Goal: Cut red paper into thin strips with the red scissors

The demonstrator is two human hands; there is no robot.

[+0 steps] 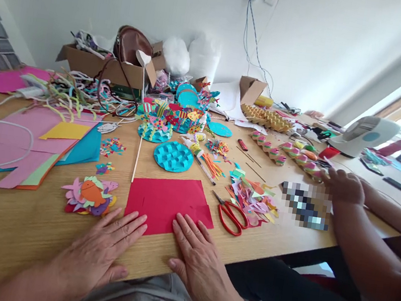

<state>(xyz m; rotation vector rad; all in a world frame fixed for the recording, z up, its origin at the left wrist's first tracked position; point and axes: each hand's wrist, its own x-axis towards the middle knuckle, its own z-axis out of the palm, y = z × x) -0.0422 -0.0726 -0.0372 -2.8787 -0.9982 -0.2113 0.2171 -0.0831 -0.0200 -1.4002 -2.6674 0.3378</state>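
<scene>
A red sheet of paper lies flat on the wooden table in front of me. My left hand rests open at its lower left corner, fingertips on the paper. On its lower right part lie the spread fingers of my right hand, palm down by the table edge. Red-handled scissors lie slightly open to the right of the sheet. Left of it is a pile of coloured paper fish cut-outs. Behind the sheet sits a round blue wavy paper piece.
Paper scraps and a pen lie to the right. Coloured sheets and a white cord are at left. Decorated blue paper crafts stand behind. At right, another person's hands hold a carton strip.
</scene>
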